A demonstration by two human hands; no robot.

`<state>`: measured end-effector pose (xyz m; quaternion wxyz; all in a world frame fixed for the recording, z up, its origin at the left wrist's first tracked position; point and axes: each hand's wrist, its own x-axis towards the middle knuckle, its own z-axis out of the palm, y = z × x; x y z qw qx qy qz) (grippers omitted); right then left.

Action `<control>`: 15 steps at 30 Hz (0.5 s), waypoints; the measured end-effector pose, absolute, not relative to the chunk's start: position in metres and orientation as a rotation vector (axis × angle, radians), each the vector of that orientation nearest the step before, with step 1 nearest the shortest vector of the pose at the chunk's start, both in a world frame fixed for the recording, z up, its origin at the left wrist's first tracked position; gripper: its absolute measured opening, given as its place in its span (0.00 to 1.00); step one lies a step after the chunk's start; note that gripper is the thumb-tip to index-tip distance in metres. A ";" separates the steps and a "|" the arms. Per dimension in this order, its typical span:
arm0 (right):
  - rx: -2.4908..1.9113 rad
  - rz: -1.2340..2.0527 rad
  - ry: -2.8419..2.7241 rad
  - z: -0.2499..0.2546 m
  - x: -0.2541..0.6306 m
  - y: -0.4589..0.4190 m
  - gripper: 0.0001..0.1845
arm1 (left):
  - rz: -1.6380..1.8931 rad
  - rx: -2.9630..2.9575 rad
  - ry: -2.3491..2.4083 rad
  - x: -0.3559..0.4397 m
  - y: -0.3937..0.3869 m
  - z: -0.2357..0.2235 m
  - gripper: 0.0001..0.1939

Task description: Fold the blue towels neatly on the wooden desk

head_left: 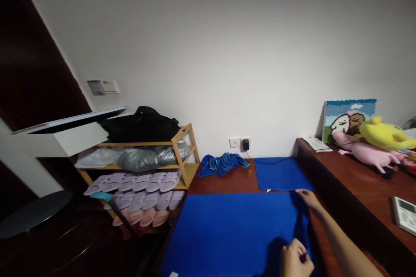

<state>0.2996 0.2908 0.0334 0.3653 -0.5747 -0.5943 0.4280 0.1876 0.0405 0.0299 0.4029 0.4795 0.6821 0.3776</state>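
Note:
A large blue towel (234, 229) lies spread flat on the reddish-brown wooden surface, a small white tag near its lower left. At its far right corner, the fingertips of my right hand (308, 199) pinch the cloth. My left hand (296, 259) is closer to me at the towel's right side, its fingers curled together at the edge, which rises slightly between the two hands. Behind is a smaller blue towel (281, 174), also flat, with a white tag at its near edge. To its left sits a crumpled blue cloth (224, 163).
On the left stands a wooden shoe rack (185, 173) with slippers (151, 199), plastic-wrapped bundles and a black bag (143, 125). The raised ledge at right holds plush toys (364, 153), a picture (351, 117) and a calculator-like device (406, 214). A black plug (246, 144) is in the wall.

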 end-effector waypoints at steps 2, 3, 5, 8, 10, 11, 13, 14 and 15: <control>-1.390 1.144 -1.577 0.052 0.281 0.287 0.17 | 1.056 1.243 1.777 0.157 0.030 0.034 0.10; -1.345 1.163 -1.603 0.062 0.269 0.286 0.18 | 1.099 1.233 1.772 0.141 0.023 0.036 0.10; -1.259 1.191 -1.660 0.081 0.239 0.283 0.20 | 1.187 1.205 1.747 0.108 0.006 0.040 0.10; -1.140 1.203 -1.764 0.108 0.183 0.276 0.20 | 1.293 1.159 1.738 0.059 -0.028 0.049 0.12; -1.062 1.199 -1.846 0.121 0.141 0.267 0.20 | 1.323 1.109 1.714 0.027 -0.052 0.058 0.14; -1.027 1.196 -1.891 0.127 0.120 0.260 0.19 | 1.328 1.090 1.693 0.011 -0.065 0.064 0.14; -0.966 1.181 -1.983 0.135 0.077 0.245 0.18 | 1.344 1.060 1.662 -0.019 -0.089 0.077 0.15; -0.938 1.170 -2.029 0.137 0.057 0.236 0.17 | 1.363 1.045 1.653 -0.034 -0.101 0.083 0.15; -0.909 1.156 -2.074 0.139 0.037 0.227 0.16 | 1.388 1.027 1.649 -0.048 -0.112 0.088 0.15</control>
